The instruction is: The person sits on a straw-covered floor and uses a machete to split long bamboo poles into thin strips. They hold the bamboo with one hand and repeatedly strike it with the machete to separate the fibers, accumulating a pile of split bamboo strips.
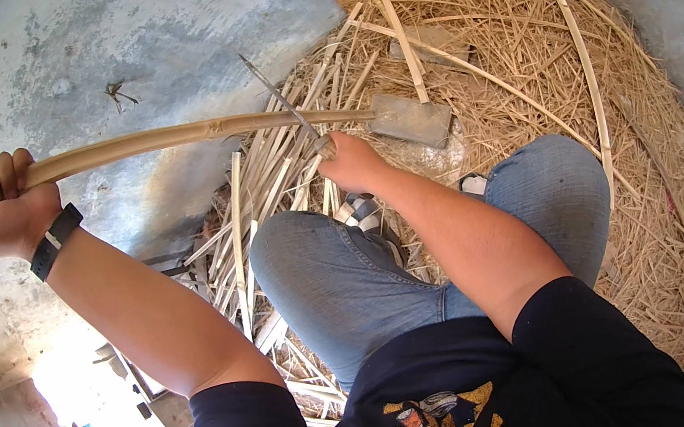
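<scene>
seen from above, a seated person's left hand [8, 208] is wrapped tight round one end of a long, pale tan bamboo strip [167, 140] that runs nearly level, left to right, across the knees. the right hand [352, 162] is closed on the handle of a thin grey metal knife [279, 97], blade angled up over the strip near its far end, where a flat grey stone block [412, 118] sits on straw-coloured shavings [514, 49].

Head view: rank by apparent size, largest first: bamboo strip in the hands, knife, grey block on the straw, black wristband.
1. bamboo strip, runs from the left hand to the block.
2. knife, thin blade rising from the right hand.
3. grey block, shorter but bulkier; its order with the knife is unsure.
4. black wristband.
</scene>
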Action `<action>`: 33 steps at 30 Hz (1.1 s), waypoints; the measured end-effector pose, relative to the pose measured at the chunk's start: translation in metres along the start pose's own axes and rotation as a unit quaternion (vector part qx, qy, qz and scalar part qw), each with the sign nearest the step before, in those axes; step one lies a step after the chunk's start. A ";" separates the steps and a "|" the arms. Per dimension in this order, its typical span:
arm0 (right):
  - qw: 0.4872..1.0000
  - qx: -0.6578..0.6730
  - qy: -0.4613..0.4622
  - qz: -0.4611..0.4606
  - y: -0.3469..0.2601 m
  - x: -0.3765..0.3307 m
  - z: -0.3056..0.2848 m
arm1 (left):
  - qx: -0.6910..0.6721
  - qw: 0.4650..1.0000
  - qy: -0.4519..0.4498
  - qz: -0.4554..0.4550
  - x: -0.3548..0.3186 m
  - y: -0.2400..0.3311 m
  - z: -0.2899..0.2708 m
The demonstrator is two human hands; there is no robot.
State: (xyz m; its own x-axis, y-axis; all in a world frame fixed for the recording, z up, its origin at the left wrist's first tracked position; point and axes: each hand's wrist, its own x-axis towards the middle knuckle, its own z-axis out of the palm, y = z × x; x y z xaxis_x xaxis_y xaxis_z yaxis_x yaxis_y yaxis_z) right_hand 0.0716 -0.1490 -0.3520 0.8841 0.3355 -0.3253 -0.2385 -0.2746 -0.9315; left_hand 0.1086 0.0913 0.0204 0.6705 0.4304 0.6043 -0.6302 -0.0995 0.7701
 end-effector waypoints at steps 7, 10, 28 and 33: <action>1.000 -0.015 0.019 -0.011 0.008 0.003 0.004 | -0.001 0.999 0.037 0.023 -0.017 0.000 0.014; 1.000 -0.021 0.011 0.010 0.009 0.004 0.002 | -0.005 0.999 0.035 0.017 -0.021 0.002 0.017; 1.000 -0.026 0.013 0.010 0.012 0.002 0.002 | -0.010 0.999 0.030 0.014 -0.033 0.009 0.025; 0.999 0.019 0.038 0.016 0.031 0.011 0.007 | -0.009 0.999 0.044 0.024 -0.039 0.010 0.036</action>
State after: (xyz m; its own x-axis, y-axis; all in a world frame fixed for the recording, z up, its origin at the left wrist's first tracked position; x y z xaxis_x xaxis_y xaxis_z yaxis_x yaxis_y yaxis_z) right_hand 0.0710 -0.1472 -0.3852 0.9033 0.2578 -0.3428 -0.2805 -0.2498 -0.9268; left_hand 0.0902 0.0417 0.0121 0.6029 0.5032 0.6191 -0.6678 -0.1064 0.7367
